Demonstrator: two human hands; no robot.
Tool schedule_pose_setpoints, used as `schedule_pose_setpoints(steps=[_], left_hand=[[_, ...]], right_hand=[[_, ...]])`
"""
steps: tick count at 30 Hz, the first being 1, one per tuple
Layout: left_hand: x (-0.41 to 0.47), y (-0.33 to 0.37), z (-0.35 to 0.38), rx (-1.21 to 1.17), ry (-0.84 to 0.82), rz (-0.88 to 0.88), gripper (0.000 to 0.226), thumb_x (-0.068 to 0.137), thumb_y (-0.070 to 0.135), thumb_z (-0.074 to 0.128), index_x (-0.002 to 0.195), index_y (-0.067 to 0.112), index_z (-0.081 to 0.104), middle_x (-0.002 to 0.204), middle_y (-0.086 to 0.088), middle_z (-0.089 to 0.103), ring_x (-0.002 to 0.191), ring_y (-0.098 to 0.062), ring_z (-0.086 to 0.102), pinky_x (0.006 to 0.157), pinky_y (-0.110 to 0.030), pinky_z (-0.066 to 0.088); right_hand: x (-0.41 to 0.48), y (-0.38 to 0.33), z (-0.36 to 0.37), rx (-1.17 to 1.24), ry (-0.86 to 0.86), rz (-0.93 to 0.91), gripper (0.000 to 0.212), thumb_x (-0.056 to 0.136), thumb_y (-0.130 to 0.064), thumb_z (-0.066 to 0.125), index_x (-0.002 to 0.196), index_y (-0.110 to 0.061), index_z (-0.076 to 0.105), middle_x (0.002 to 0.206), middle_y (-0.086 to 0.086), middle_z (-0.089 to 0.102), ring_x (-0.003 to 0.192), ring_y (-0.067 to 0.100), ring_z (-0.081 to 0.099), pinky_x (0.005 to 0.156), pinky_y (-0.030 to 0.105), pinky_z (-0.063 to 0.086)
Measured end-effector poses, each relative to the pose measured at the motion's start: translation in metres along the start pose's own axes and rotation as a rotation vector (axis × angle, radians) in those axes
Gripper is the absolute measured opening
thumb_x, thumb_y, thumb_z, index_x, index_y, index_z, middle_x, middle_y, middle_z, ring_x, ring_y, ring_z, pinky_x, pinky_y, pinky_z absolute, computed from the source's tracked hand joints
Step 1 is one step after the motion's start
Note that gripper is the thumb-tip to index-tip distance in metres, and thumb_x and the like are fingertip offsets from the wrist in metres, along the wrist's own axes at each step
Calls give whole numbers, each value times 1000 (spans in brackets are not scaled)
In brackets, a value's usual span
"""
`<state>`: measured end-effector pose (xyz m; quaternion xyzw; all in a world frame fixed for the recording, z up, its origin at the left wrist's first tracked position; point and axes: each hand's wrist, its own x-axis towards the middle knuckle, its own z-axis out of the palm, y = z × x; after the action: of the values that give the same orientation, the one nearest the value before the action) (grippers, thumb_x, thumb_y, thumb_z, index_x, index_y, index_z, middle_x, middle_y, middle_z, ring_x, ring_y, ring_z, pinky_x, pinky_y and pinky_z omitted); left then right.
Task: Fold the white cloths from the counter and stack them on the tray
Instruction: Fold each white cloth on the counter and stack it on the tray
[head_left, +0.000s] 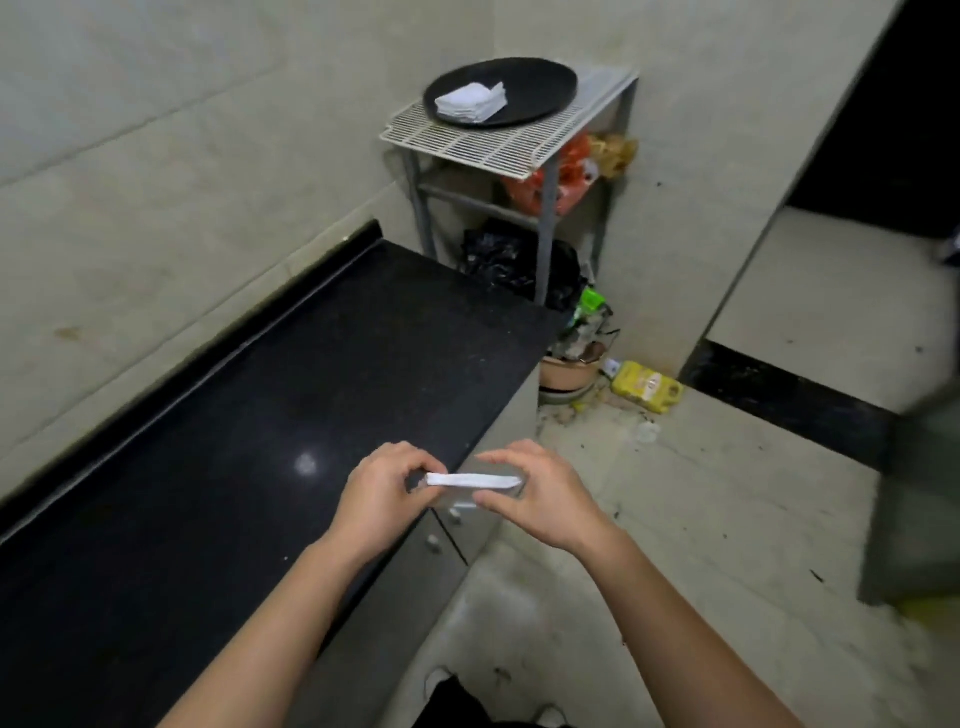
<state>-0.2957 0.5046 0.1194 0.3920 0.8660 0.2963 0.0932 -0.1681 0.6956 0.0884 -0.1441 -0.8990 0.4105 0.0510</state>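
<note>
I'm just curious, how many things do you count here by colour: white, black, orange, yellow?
White: 3, the folded cloth pinched between left hand and right hand, the cloth stack, the wire shelf.
Black: 3, the round tray, the counter, the bin bag under the shelf.
Orange: 1, the orange bag.
Yellow: 1, the container on the floor.
Total: 8.

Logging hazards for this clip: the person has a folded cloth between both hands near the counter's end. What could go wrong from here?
1. The folded white cloth is held only by fingertip pinches of the left hand and right hand, past the counter edge. If the grip slips, it would likely land on the dirty floor.
2. The stack on the black round tray looks fanned and sits off-centre, so another cloth might topple it.
</note>
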Motion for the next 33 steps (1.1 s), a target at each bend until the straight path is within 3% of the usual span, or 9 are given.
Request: schedule_pose_setpoints(steps=[3,7,12,17,19,24,28,30,33], left_hand=[[44,16,15,44,-69,124,13,78,29,81,84,35,72,83,20,65,82,-5,57,71,-36,51],[110,21,30,-29,-131,181,15,75,28,85,81,37,73,81,21,66,82,-6,58,72,-35,51],[219,27,44,-233,-143,152,23,76,15,84,78,35,74,85,18,69,76,-8,62,66,-19,44],[323,41,31,-392,-213,133,12,81,16,80,83,26,74,78,3,70,64,-21,58,62,-31,47],[358,50,21,-423,-203,181,13,83,13,78,85,25,72,78,0,69,62,-10,54,61,-24,45],[420,68,-1,-444,-229,261,10,85,14,76,91,20,72,72,13,66,64,-4,59,60,-20,48],[465,76,-21,-507,-232,266,10,86,16,74,94,21,71,83,11,70,76,-7,66,67,-22,53],[486,73,-27,-546,-166,215,10,86,14,73,92,21,71,85,9,72,77,-6,66,68,-21,53],[516,67,-32,-655,-56,87,6,86,14,72,92,16,71,87,0,74,77,-10,68,70,-26,55]], right_hand=[[19,21,-31,-51,21,-27,26,86,-43,72,111,-37,75,104,-10,68,99,13,61,87,37,51],[48,54,-73,-101,44,-12,21,90,-43,69,110,-39,76,100,-10,70,94,11,61,78,36,51],[111,93,-129,-197,138,72,20,94,-45,62,105,-34,74,98,-9,70,95,11,61,76,34,48],[184,105,-193,-17,248,128,10,92,-42,66,94,-33,70,89,-15,68,82,2,61,75,28,50],[212,107,-211,130,302,170,7,89,-38,71,92,-33,69,87,-15,68,79,1,61,74,25,50],[261,110,-231,477,209,223,45,80,-24,84,119,-29,62,107,-9,67,98,6,64,93,38,56],[306,107,-255,606,137,248,23,90,-14,73,113,-17,69,92,-10,72,79,-1,66,72,20,53],[333,110,-265,660,153,224,24,93,-12,69,116,-8,69,101,-4,75,88,4,69,79,20,55],[383,112,-282,708,128,187,21,93,-20,70,113,-15,72,111,3,76,104,17,71,92,32,56]])
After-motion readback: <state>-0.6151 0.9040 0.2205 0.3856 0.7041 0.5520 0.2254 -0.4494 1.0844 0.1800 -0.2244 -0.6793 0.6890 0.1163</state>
